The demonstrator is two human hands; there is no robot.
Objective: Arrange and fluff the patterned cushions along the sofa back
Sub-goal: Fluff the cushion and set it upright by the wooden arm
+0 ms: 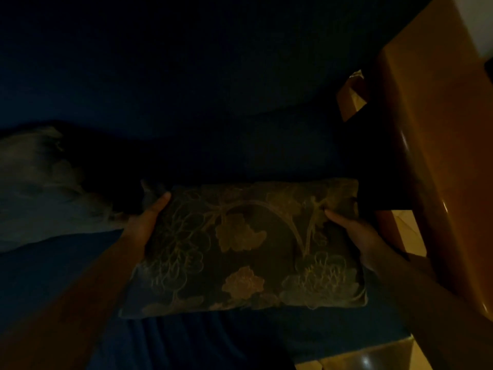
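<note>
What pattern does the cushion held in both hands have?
Large outlined flowers and leaves on dark fabric; the cushion shows best in the head view.

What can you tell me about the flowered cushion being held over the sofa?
The floral cushion is rectangular, of dark woven-looking fabric with pale outlined blossoms, leaves and curving stems. It looks plump and lies face up, long side across the view, above the blue sofa seat, beside the wooden armrest. The left hand and right hand grip its short ends. Dim light hides finer detail.
</note>
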